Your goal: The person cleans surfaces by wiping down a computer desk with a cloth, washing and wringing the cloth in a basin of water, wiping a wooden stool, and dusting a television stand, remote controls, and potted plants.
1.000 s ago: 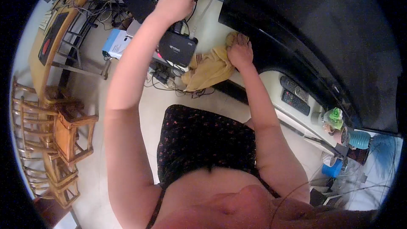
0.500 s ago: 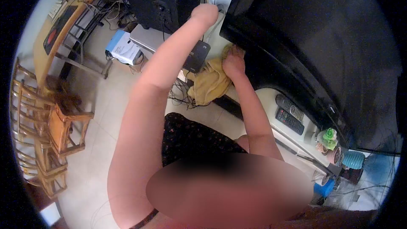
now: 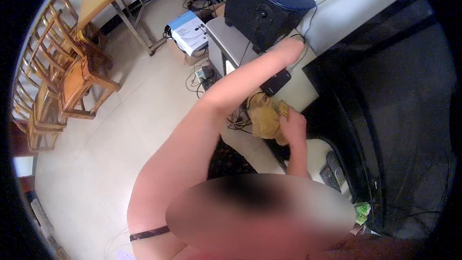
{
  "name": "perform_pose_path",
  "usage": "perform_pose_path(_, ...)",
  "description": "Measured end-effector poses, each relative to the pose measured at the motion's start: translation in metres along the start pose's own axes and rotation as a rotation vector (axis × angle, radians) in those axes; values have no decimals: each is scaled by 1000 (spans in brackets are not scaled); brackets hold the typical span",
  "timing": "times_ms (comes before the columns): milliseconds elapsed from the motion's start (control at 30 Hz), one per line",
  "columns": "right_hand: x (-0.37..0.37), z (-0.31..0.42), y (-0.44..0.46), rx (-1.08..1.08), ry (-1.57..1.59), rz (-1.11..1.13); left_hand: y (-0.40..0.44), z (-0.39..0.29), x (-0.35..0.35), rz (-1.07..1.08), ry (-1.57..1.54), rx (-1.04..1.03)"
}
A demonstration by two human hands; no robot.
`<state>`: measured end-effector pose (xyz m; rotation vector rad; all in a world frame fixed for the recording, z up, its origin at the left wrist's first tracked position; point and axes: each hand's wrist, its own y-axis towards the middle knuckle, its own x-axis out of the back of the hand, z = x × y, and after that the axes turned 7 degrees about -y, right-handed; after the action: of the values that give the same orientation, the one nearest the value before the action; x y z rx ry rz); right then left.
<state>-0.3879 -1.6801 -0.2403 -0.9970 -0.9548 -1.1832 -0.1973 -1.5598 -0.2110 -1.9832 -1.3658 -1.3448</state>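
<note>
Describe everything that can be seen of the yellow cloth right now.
The yellow cloth is mustard-coloured, with a darker, marked patch near its upper end. It looks like soft, thin fabric, crumpled into loose folds rather than laid flat. The right hand grips its right side, with a bunched bit poking up by the fingers. It lies at the edge of the white stand, just below the small black box. Whether it is damp cannot be told.
</note>
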Motion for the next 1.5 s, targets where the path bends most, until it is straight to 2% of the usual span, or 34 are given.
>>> perform_pose_path(33,3,-1,-5,61,204,-45,-36,-2,10,-180,-129,-104)
perform_pose_path(67,8,6,-9,67,202,-38,-81,-7,26,-409,-351,-238)
perform_pose_path(100,13,17,-13,53,470,-46,-130,-15,42,-491,-488,-246)
perform_pose_path(133,16,30,-16,32,739,-56,-182,-19,54,-407,-656,-163)
perform_pose_path(200,19,66,-6,31,1025,-2,-242,-9,47,-462,-527,-414)
perform_pose_path(233,23,85,0,29,1112,54,-251,-12,41,-457,-532,-410)
perform_pose_path(300,24,126,6,61,1306,211,-261,-7,33,-524,-386,-162)
perform_pose_path(333,19,143,6,190,1280,218,-263,9,31,-603,-404,-202)
perform_pose_path(400,3,165,5,480,1037,-84,-265,39,34,-742,-362,-200)
perform_pose_path(467,8,161,-2,477,945,-123,-264,67,46,-692,-1069,180)
perform_pose_path(500,11,156,-4,483,856,-164,-248,88,63,-662,-924,153)
perform_pose_path(533,4,141,-6,395,909,-130,-227,109,78,-635,-781,129)
perform_pose_path(600,-11,109,-11,181,1038,-101,-181,144,83,-501,-293,62)
perform_pose_path(667,-14,86,-19,49,956,-151,-142,167,53,-549,-167,57)
perform_pose_path(767,-21,56,-28,-40,848,-204,-122,164,23,-393,-10,-43)
perform_pose_path(833,-25,38,-31,-90,827,-228,-120,154,25,-350,-26,-149)
perform_pose_path(900,-30,20,-30,-120,551,-358,-115,154,25,-287,-24,-195)
perform_pose_path(1000,-38,-4,-21,-180,401,-460,-94,174,21,-274,-61,-276)
perform_pose_path(1067,-39,-7,-22,-200,386,-499,-85,194,16,-308,6,-98)
perform_pose_path(1100,-43,-11,-22,-203,282,-472,-84,199,19,-314,10,-11)
perform_pose_path(1133,-47,-15,-21,-205,177,-446,-86,197,23,-318,5,-16)
perform_pose_path(1200,-56,-22,-17,-171,168,-475,-90,192,29,-601,-168,86)
perform_pose_path(1233,-59,-24,-14,-108,144,-503,-85,196,28,-702,-125,62)
perform_pose_path(1267,-62,-25,-14,-42,118,-519,-83,199,27,-697,-125,68)
perform_pose_path(1333,-62,-13,-9,-10,106,-580,-75,198,29,-687,-119,233)
perform_pose_path(1400,-67,-13,-5,38,27,-631,-75,201,30,-707,-91,203)
perform_pose_path(1433,-71,-14,-1,127,-11,-701,-76,206,32,-688,-76,205)
perform_pose_path(1500,-72,-11,-2,73,12,-653,-77,201,24,-651,-65,200)
